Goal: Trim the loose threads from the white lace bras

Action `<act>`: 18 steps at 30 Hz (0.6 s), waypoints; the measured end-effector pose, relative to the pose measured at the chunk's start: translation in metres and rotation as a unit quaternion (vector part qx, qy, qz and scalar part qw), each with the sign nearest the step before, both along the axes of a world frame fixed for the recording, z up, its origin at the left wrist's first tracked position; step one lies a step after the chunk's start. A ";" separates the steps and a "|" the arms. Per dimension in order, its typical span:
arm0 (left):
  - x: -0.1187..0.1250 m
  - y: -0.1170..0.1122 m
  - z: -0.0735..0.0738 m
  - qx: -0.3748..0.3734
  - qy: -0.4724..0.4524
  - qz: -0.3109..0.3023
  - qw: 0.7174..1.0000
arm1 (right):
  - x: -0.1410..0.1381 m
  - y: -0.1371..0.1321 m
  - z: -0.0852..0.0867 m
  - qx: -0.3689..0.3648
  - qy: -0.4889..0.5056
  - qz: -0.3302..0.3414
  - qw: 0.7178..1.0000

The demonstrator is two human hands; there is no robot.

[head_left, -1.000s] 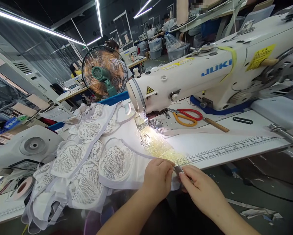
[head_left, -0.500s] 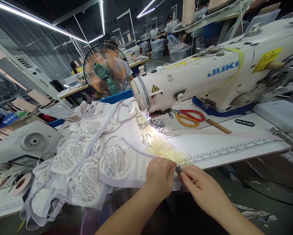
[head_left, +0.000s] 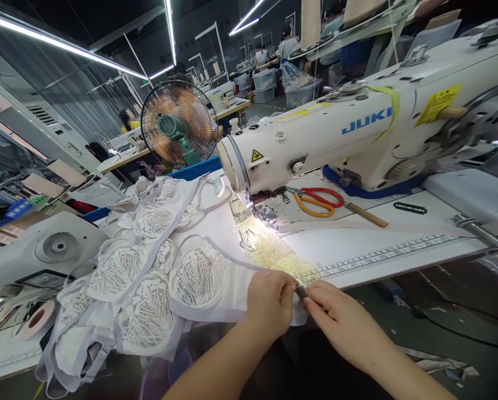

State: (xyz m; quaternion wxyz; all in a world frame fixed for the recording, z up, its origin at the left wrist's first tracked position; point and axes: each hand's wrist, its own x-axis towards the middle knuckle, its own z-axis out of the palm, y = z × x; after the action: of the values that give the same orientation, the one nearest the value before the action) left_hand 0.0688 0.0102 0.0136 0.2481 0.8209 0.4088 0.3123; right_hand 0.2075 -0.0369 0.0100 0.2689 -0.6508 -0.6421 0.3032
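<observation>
White lace bras (head_left: 199, 278) lie in a joined heap left of the machine and over the table's front edge. My left hand (head_left: 269, 303) is closed, pinching the band end of the nearest bra. My right hand (head_left: 340, 319) is closed beside it, thumb and fingers around a small grey metal tool (head_left: 301, 291) whose exact kind is hidden by the fingers. The tool's tip meets the fabric edge at my left fingertips. Behind both hands stands a white sewing machine (head_left: 307, 144), its lamp lighting the needle area.
Red-and-orange-handled scissors (head_left: 319, 201), a wooden-handled tool (head_left: 367, 214) and a black blade (head_left: 410, 208) lie under the machine arm. A ruler strip (head_left: 382, 256) runs along the table's front. Left are a second machine (head_left: 53, 244) and a tape roll (head_left: 38, 319); behind is a fan (head_left: 177, 125).
The view has shifted slightly, so the machine sits a little further left. Both hands stay together at the band end, with only a slight movement of the grey tool.
</observation>
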 end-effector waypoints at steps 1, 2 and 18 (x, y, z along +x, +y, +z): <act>0.000 0.000 0.000 -0.003 -0.003 -0.001 1.000 | 0.000 0.000 0.001 -0.004 0.004 -0.002 1.000; 0.000 0.000 0.000 -0.006 -0.007 -0.002 1.000 | 0.000 0.000 0.002 -0.007 0.006 -0.005 1.000; -0.004 0.000 0.000 -0.027 -0.024 -0.013 0.999 | 0.003 -0.001 -0.005 -0.031 0.022 -0.013 0.999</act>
State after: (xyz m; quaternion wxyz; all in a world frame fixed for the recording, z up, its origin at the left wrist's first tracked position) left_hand 0.0643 0.0105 0.0139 0.2839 0.8113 0.4006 0.3174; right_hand 0.2105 -0.0375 0.0050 0.2671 -0.6601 -0.6178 0.3337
